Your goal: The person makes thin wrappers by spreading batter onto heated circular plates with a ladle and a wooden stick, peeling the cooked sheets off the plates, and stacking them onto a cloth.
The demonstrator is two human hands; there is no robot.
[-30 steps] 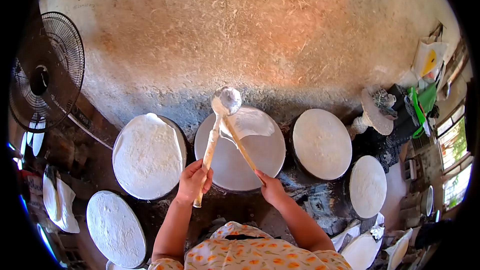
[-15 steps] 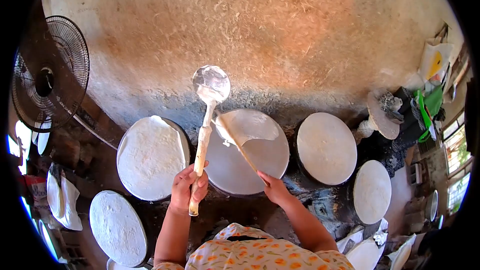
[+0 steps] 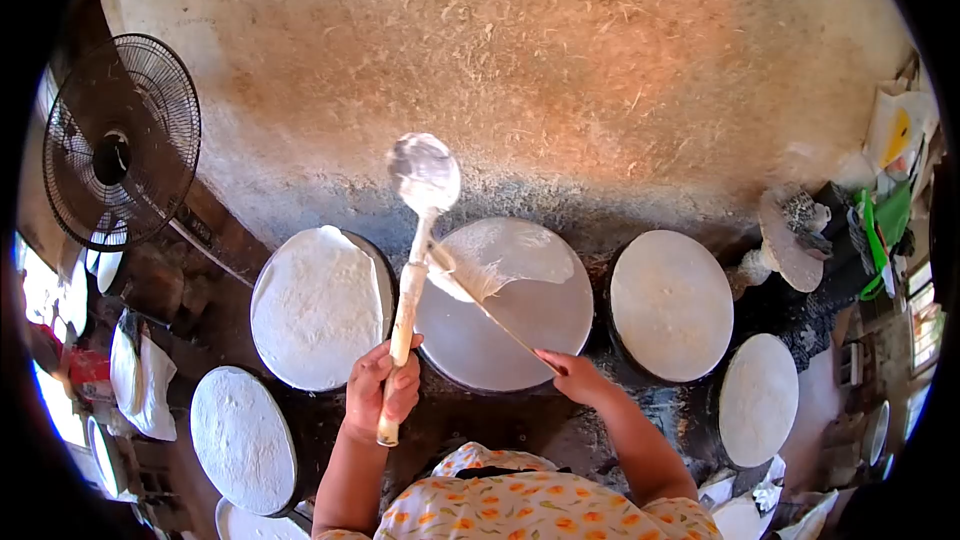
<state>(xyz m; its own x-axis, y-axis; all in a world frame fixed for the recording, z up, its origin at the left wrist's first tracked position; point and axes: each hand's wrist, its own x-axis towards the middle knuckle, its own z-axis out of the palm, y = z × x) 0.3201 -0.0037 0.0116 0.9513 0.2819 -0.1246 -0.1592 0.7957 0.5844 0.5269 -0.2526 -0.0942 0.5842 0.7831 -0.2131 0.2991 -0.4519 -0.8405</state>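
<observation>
My left hand (image 3: 384, 389) is wrapped round the pale handle of a ladle (image 3: 426, 176), whose round bowl is raised near the wall and coated with white batter. Between my right hand's (image 3: 577, 378) fingers is a thin stick (image 3: 500, 324), its far end close to the ladle's neck over the middle round griddle (image 3: 520, 345). A white layer of batter (image 3: 530, 248) covers the back part of that griddle, with a streaky edge at its left. The front part is bare and grey.
Round white-covered surfaces stand at the left (image 3: 322, 310), lower left (image 3: 243, 440), right (image 3: 672, 305) and lower right (image 3: 759, 400). A black fan (image 3: 112, 155) is at the far left. Behind rises a rough wall (image 3: 480, 60). Green bags (image 3: 873, 240) hang at the right.
The ladle has gone from above the middle griddle up and left, with my left hand slightly lower. My right hand has shifted right, and the stick lies flatter. The whole view has turned a little.
</observation>
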